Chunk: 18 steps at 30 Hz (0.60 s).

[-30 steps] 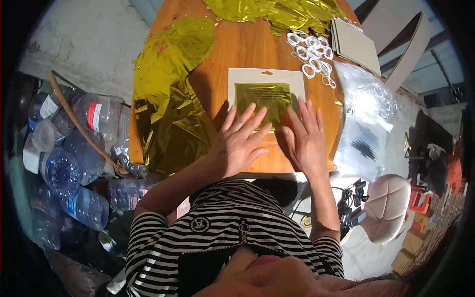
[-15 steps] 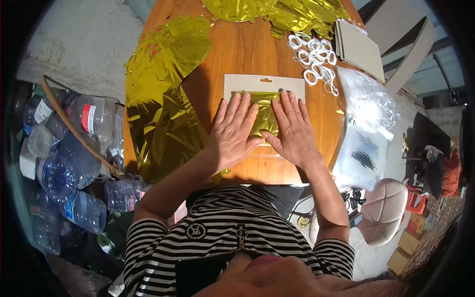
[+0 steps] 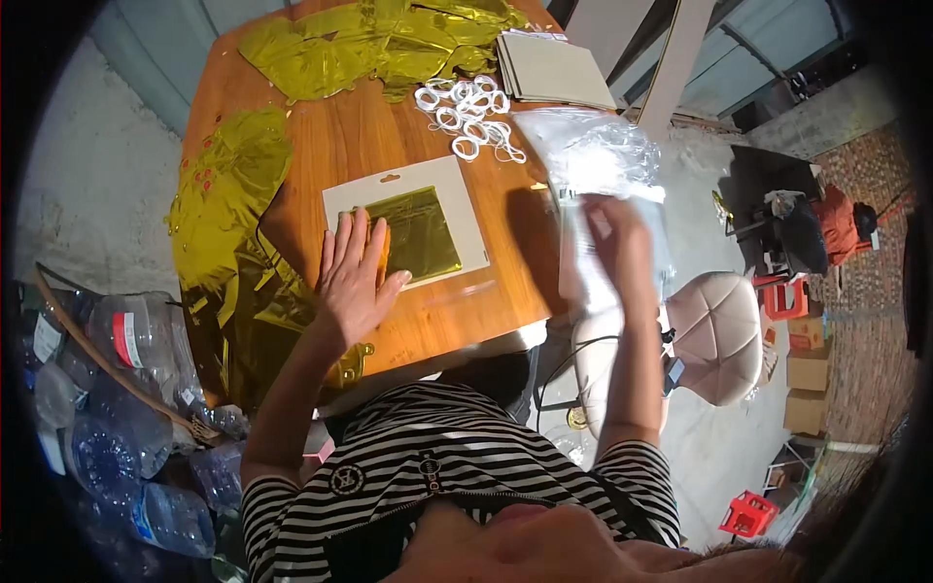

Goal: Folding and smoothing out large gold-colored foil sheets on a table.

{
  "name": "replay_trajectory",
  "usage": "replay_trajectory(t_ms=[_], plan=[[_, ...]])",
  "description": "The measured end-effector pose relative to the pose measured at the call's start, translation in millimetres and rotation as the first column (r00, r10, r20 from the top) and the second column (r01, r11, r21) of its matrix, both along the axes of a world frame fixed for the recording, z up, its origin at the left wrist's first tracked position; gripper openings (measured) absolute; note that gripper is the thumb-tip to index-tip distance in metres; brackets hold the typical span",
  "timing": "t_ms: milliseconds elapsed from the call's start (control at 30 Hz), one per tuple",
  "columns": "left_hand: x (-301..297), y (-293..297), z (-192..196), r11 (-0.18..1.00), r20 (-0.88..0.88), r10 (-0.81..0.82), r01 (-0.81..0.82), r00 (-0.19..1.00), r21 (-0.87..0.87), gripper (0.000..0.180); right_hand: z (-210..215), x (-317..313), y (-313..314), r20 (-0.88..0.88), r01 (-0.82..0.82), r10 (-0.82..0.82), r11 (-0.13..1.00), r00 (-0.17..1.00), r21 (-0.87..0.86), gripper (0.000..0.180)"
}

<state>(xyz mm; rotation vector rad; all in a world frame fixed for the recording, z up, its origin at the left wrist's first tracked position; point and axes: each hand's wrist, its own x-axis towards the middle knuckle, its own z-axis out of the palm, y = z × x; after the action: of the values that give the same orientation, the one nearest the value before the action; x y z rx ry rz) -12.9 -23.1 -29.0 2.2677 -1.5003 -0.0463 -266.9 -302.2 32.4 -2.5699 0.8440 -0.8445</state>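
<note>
My left hand [image 3: 355, 279] lies flat on the left part of a folded gold foil piece [image 3: 425, 233], fingers stretched out. The foil rests on a pale card [image 3: 464, 204] with a hang slot at its far edge, set on the wooden table. Off to the right, my right hand [image 3: 624, 251] is over the clear plastic bags [image 3: 593, 146] at the table's right edge. Motion smears its fingers, so whether it grips a bag does not show.
Loose gold foil sheets [image 3: 228, 194] cover the table's left side, and more foil [image 3: 379, 44] lies along the back. White ribbon coils [image 3: 473, 112] sit near stacked cards [image 3: 554, 70]. Clear bottles [image 3: 121, 418] crowd the left floor; a pale padded chair [image 3: 714, 335] stands right.
My right hand has left the foil and swung right to the plastic bags. The left hand stays pressed on the foil. The whole view has shifted toward the right.
</note>
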Motion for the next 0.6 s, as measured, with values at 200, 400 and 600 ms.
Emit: replay_trajectory(t_ms=[200, 400, 600], plan=[[-4.8, -6.7, 24.8, 0.993, 0.044, -0.053, 0.057, 0.998, -0.102, 0.059, 0.1, -22.3, -123.6, -0.404, -0.096, -0.087, 0.906, 0.911, -0.412, 0.02], [-15.5, 0.1, 13.8, 0.996, -0.04, -0.078, 0.076, 0.996, -0.037, 0.057, -16.5, -7.8, -139.8, -0.561, -0.191, -0.114, 0.869, 0.82, -0.456, 0.008], [-18.6, 2.3, 5.1, 0.972, 0.154, -0.132, 0.158, 0.979, -0.172, 0.043, 8.8, -12.4, -108.4, -0.427, -0.132, -0.115, 0.852, 0.897, -0.506, 0.018]])
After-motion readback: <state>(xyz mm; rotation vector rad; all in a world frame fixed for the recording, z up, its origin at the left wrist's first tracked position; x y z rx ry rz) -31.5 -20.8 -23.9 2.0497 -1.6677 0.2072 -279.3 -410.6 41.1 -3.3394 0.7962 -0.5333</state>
